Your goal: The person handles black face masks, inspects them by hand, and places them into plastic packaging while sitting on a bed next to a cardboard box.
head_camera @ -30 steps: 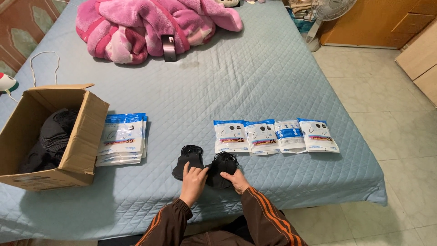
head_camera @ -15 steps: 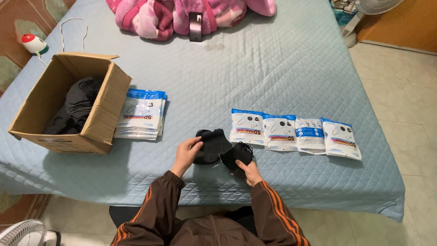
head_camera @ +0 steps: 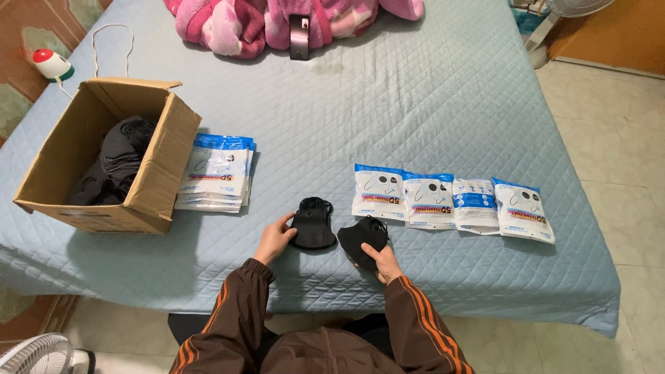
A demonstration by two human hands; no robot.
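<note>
Masks lie apart on the bed [head_camera: 429, 97]: our left hand [head_camera: 274, 239] pinches one black mask [head_camera: 313, 223], our right hand [head_camera: 380, 262] grips another black mask [head_camera: 364, 239], keeping them separate.

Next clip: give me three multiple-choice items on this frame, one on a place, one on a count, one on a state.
1. Where does the stack of packets lie?
A. Right beside the cardboard box
B. On the pink blanket
C. On the floor

2. How many packets are in the row of packets on the bed?
A. Two
B. Four
C. Six

3. How is the cardboard box?
A. Taped shut
B. Turned upside down
C. Open, with dark items inside

Answers: 1 A, the stack sits against the box's side. 2 B, four lie edge to edge. 3 C, its flaps stand up and dark contents show.

Each hand holds a mask: left hand on the left black mask, right hand on the right black mask.
</note>
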